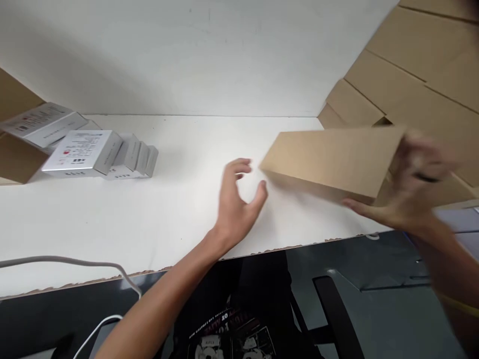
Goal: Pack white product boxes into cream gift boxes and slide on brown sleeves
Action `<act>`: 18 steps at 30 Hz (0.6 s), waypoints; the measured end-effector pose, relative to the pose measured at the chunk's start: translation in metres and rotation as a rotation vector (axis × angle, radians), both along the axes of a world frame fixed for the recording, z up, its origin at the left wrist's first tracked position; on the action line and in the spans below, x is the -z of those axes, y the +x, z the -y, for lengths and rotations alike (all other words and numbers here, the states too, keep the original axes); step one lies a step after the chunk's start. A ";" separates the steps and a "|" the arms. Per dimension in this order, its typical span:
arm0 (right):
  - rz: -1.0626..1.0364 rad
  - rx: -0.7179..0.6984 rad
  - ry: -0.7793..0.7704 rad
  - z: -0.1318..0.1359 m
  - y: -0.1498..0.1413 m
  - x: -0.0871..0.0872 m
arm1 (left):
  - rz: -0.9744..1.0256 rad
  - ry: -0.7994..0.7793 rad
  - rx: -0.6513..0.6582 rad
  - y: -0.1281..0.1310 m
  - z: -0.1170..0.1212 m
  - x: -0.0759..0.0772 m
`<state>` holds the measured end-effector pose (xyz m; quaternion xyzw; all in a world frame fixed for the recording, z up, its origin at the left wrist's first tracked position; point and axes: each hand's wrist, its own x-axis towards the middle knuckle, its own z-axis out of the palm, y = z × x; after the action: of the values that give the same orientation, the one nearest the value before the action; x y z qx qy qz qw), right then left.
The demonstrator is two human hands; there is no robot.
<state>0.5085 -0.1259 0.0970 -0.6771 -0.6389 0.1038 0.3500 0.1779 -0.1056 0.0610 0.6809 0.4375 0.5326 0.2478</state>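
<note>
step in hand: by the look of it, a flat brown cardboard box (329, 159) is being brought in from the 3 o'clock side over the white table (179, 209), one end in hand, the other end reaching toward the middle.
box position: it lies at about 2 to 3 o'clock from the table's middle, tilted, its left end low near the surface; whether that end touches the table cannot be told.
right hand: the right hand (407, 194) is motion-blurred at the box's right end, wrapped around it, with fingers showing under the lower edge; the grip looks closed on the cardboard.
left hand: the left hand (239, 199) hovers just left of the box's near corner, fingers spread and curved, thumb out toward the box, holding nothing; thumb tip is close to the corner but apart from it.
arm pose: the left forearm runs up from 7 o'clock; the right forearm comes in from 4 o'clock, blurred.
next move calls for: likely the left hand closing on the free end so both ends are supported.
surroundings: grey-white small boxes (90, 152) piled at 9 o'clock; stacked cardboard (419, 65) at 1 o'clock; a white cable (75, 262) at 8 o'clock.
</note>
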 end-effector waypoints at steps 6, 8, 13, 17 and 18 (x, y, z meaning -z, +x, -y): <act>-0.353 -0.501 -0.070 0.011 -0.060 0.082 | -0.145 -0.457 -0.151 -0.064 0.062 0.029; -0.379 -0.533 -0.089 0.016 -0.070 0.091 | -0.125 -0.465 -0.168 -0.070 0.071 0.038; -0.348 -0.640 -0.113 -0.002 -0.066 0.079 | -0.125 -0.451 -0.206 -0.073 0.065 0.037; -0.311 -0.608 -0.265 -0.016 -0.059 0.074 | -0.126 -0.406 -0.260 -0.074 0.063 0.034; -0.305 -0.569 -0.257 -0.013 -0.061 0.075 | -0.137 -0.401 -0.277 -0.074 0.064 0.034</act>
<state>0.4478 -0.1129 0.0223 -0.4869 -0.7243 0.3768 0.3104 0.1034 -0.1693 0.0269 0.5861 0.6393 0.4165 0.2724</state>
